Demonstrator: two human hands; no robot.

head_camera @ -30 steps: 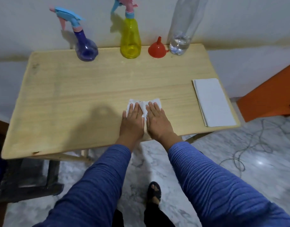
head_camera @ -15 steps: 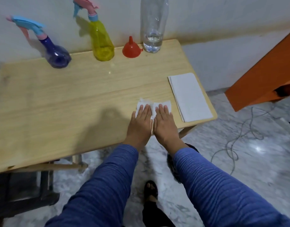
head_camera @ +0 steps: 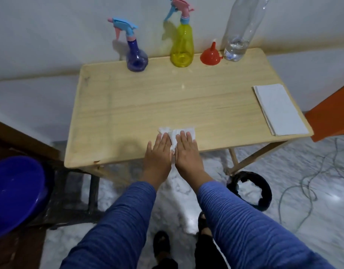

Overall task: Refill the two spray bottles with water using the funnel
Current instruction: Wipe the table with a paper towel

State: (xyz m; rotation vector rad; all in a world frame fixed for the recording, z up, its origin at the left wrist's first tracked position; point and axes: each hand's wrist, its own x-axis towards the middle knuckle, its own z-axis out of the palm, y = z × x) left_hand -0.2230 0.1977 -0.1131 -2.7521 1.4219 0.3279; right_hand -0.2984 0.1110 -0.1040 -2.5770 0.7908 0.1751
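Observation:
Along the wall at the back of the wooden table (head_camera: 128, 113) stand a purple spray bottle (head_camera: 136, 59), a yellow spray bottle (head_camera: 182, 49), a red funnel (head_camera: 211, 56) resting mouth down, and a tall clear water bottle (head_camera: 239, 35) with a little water at its bottom. Both spray heads are screwed on. At the table's front edge my left hand (head_camera: 159, 152) and my right hand (head_camera: 186, 152) lie flat side by side, fingers stretched out, pressing on a crumpled white tissue (head_camera: 175, 133).
A stack of folded white tissues (head_camera: 279, 109) lies at the table's right edge. A blue basin (head_camera: 13, 193) sits on the floor at the left, a black ring-shaped object (head_camera: 250, 189) under the table's right side. Cables (head_camera: 311, 181) trail over the marble floor. An orange object (head_camera: 334, 113) stands at the right.
The camera view has swung, so the table sits differently in frame. Both hands stay flat on the tissue at the front edge; the tissue now looks more bunched at its left.

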